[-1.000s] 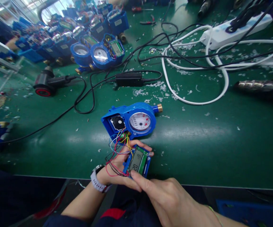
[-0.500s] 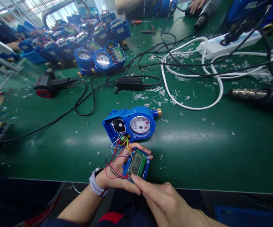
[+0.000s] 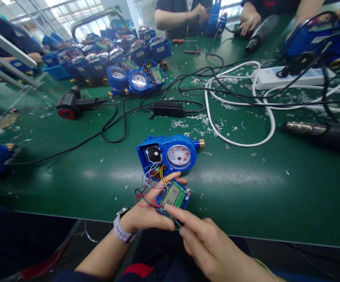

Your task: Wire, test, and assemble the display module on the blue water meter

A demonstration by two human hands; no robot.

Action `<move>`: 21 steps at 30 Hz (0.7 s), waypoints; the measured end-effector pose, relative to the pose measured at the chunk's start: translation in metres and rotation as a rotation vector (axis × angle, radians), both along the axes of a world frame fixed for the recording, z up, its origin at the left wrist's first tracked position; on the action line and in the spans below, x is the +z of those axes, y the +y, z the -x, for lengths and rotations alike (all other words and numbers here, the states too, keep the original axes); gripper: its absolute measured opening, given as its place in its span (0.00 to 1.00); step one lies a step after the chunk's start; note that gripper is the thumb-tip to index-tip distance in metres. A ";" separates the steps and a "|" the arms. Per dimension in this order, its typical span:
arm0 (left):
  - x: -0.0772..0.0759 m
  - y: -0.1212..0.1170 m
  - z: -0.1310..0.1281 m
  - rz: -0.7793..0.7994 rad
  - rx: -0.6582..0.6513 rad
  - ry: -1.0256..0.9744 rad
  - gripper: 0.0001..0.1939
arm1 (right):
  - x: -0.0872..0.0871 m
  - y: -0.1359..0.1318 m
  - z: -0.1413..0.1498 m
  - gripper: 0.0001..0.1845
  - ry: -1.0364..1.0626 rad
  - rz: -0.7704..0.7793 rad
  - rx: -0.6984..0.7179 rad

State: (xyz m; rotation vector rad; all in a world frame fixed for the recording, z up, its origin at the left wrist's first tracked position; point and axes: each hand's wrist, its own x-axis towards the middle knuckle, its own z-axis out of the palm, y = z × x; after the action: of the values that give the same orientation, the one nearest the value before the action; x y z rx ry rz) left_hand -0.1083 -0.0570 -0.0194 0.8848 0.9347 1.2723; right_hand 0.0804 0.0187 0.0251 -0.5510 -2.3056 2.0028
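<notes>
Blue-framed green circuit module (image 3: 174, 196) is displaying changed digits, seemingly responding; our left hand (image 3: 146, 213) is gripping it, our right hand (image 3: 205, 239) is touching its corner, those fingers' grip looking unclear.

A green tabletop (image 3: 246, 199) carries a blue meter (image 3: 170, 153) and pale scraps (image 3: 179, 123).

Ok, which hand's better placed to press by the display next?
Likely the right hand: its index fingertip sits at the near end of the display, while the left hand holds the unit.
</notes>
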 end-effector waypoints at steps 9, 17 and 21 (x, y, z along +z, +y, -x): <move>0.009 -0.029 -0.025 0.109 0.429 0.158 0.28 | 0.004 -0.003 0.014 0.27 -0.043 -0.064 -0.019; 0.008 -0.040 -0.022 0.213 0.604 0.649 0.22 | 0.002 -0.005 0.025 0.28 -0.053 -0.210 0.022; 0.012 -0.043 -0.016 0.249 0.557 0.687 0.24 | 0.003 0.001 0.021 0.29 -0.082 -0.253 0.053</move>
State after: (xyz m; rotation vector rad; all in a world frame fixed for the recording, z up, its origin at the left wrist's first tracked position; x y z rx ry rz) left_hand -0.0922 -0.0996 -0.0071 0.9071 1.9444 1.2782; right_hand 0.0590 0.0198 0.0285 -0.5686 -2.5950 1.6991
